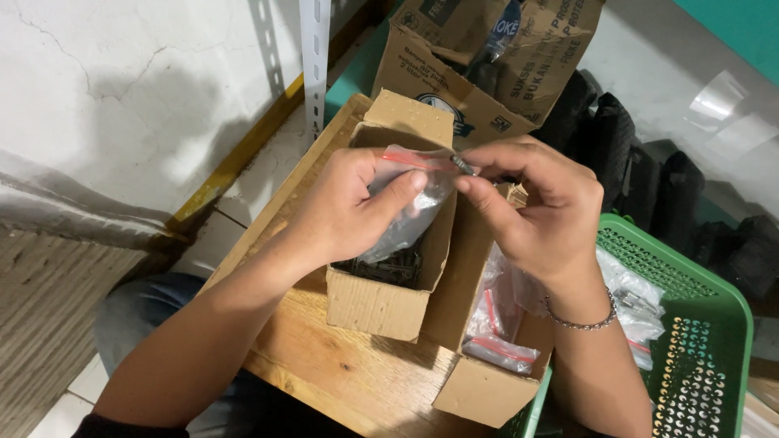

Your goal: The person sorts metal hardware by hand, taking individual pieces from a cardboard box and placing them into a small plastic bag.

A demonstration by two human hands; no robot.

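The left hand (345, 207) is pinching a small clear plastic zip bag with a red seal strip (410, 199) between thumb and fingers, holding it up over the open small brown cardboard box of dark screws (381, 276). The right hand (531, 207) is pressing thumb and forefinger together on a short dark metal screw (464, 166) right at the bag's mouth, level with the red strip.

The bag is looking thin, limp and slick, so it is likely crumpling wherever it is squeezed; the stiffer seal edge near the left thumb is probably the surest place to hold it. The screw is small, hard and light, and it seems easy to drop from fingertips alone.

Directly beneath both grips, the screw box is sitting on a pale wooden board (349, 365). Below the right wrist, a second, longer cardboard box (487, 381) is holding several filled bags with red strips. Further right of that hand, a green perforated plastic basket (714, 324) is carrying more filled bags. Beyond the fingertips, a larger printed cardboard carton (487, 73) is standing open, close but not touching the hands.
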